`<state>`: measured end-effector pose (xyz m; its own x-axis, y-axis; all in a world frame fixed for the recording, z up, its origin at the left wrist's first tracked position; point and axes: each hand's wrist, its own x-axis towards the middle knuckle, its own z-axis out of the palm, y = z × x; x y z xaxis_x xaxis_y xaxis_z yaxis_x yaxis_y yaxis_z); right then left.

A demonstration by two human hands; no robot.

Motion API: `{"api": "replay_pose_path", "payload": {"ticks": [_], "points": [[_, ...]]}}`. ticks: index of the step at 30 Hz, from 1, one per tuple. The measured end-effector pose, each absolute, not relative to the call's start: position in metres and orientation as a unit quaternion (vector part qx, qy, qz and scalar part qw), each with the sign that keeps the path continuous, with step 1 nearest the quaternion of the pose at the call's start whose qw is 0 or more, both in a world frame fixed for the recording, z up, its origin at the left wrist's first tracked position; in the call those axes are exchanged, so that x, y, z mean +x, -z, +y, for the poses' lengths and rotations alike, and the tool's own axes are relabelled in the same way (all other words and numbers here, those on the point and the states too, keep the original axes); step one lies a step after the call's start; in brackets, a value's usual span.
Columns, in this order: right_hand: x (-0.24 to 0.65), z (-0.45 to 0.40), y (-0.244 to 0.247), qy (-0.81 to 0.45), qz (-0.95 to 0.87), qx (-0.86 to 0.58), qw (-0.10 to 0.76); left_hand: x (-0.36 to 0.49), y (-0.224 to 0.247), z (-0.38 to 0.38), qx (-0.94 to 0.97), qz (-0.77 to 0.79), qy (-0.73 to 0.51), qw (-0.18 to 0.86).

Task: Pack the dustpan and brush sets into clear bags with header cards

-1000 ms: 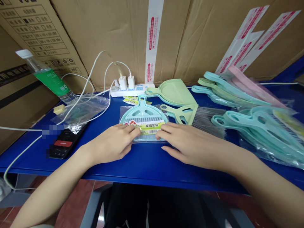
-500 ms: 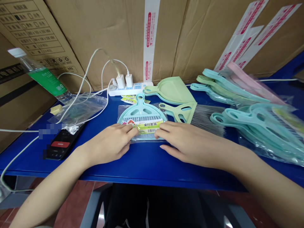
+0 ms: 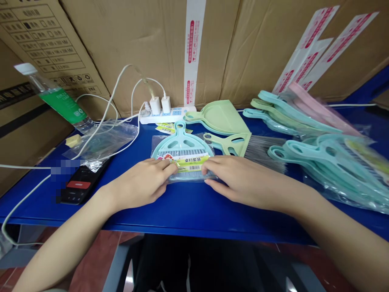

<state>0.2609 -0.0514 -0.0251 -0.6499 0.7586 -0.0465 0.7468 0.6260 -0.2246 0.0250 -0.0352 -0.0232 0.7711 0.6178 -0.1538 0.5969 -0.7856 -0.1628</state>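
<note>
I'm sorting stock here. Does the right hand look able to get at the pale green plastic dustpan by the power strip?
Probably yes. The right hand is close to the pale green plastic dustpan; only the flat green-handled grey-bristled brush lies between them, low enough to reach over.

phone (image 3: 80, 184) end — blurred | bagged dustpan (image 3: 182, 142) bottom — hidden

A white power strip (image 3: 179, 115) holds two chargers (image 3: 161, 105).
</note>
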Motion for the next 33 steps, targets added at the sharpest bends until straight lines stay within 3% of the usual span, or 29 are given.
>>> {"api": "replay_pose_path", "payload": {"ticks": [10,33], "points": [[0.264,-0.046,0.031,-0.060,-0.920,-0.380,0.075,0.023,0.024,-0.035,-0.941,-0.325,-0.079,0.049],[0.263,-0.033,0.034,-0.149,-0.885,-0.438,0.047,0.021,0.021,-0.035,-0.918,-0.382,-0.088,0.062]]}}
